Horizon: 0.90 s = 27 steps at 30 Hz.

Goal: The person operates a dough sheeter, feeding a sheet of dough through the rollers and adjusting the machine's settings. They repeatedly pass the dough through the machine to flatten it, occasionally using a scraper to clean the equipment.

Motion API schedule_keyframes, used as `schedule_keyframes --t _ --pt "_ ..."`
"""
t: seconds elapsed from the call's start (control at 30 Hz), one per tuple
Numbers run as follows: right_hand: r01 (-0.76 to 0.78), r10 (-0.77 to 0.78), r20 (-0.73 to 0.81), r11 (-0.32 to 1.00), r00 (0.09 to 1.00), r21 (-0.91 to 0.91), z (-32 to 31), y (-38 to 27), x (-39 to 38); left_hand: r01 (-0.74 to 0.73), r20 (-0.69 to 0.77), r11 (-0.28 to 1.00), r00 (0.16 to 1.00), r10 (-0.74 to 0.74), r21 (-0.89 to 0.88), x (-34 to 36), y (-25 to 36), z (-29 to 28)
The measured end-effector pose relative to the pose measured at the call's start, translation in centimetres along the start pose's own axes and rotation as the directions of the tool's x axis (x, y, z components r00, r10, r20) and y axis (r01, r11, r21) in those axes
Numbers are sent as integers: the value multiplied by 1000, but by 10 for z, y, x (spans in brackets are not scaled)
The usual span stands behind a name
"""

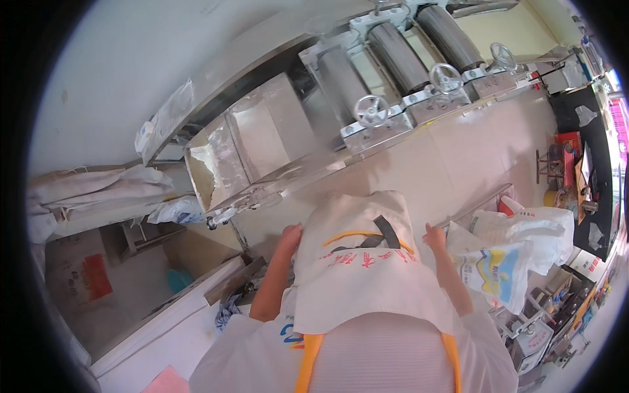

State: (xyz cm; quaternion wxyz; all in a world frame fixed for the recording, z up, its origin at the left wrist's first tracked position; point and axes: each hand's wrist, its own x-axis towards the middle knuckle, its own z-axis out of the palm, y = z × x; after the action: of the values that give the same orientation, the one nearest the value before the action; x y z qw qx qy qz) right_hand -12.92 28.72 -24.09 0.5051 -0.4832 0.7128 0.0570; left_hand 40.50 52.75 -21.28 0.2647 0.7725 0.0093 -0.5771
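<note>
Your pale cloth apron (367, 288) with red lettering (375, 258), between your left hand (291, 235) and right hand (434, 236), whether fingers are spread impossible to tell, blue-and-yellow printed sack (499, 267) near the latter, smooth metal rollers (397, 57), round handwheels (371, 111) ahead

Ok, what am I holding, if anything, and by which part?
Nothing shows in your right hand. Your left hand is beside the apron; I can't tell whether it grips the edge.
</note>
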Motion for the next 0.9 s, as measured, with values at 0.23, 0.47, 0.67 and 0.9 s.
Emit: schedule_keyframes --t 0.23,0.47,0.67,0.9 --pt "-352 277 234 844 932 404 -41 98 26 -428 254 718 904 344 549 -1 141 143" --pt "-461 458 52 879 887 119 -62 124 -72 -685 653 280 728 210 673 11 215 334" --pt "-552 548 85 833 832 35 -111 158 -67 -768 746 210 639 185 606 -18 262 468" --pt "99 -126 -10 823 992 -560 -247 219 39 -622 597 575 757 267 531 16 304 633"
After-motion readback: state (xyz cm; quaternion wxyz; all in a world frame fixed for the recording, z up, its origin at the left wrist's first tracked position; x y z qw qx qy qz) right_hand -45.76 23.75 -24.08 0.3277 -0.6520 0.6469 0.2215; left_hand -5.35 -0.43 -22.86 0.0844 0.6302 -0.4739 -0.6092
